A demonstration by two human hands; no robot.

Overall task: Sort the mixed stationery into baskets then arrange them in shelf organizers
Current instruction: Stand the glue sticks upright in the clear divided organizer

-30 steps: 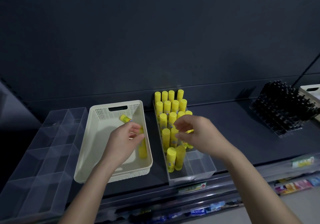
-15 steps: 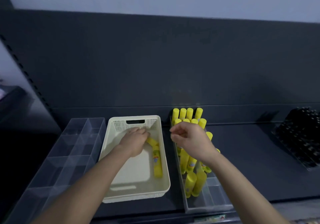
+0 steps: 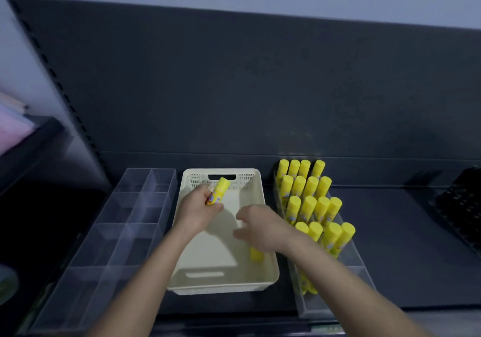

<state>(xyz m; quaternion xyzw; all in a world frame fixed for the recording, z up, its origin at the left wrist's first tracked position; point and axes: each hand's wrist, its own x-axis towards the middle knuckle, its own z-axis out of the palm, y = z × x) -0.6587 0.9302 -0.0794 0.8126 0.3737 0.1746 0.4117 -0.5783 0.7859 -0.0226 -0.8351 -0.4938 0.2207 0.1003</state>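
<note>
Arranging step. Left hand (image 3: 197, 210) grips a glue stick (image 3: 220, 189) over the basket (image 3: 221, 271). Right hand (image 3: 260, 228), fingers (image 3: 242, 234) loosely curled and empty, hovers above a second stick (image 3: 256, 253) lying inside. Next, likely: lift both and stand them upright in the organizer (image 3: 322, 308).

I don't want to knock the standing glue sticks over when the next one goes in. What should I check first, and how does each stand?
1. Left hand grips a glue stick: ok.
2. Right hand free, holding nothing: ok.
3. Standing sticks in the clear organizer upright: ok.
4. Free room at the organizer's near end: ok.
5. Basket emptied: not ok, one stick lies by its right wall.
6. More sticks hidden under the right hand: cannot tell.
</note>
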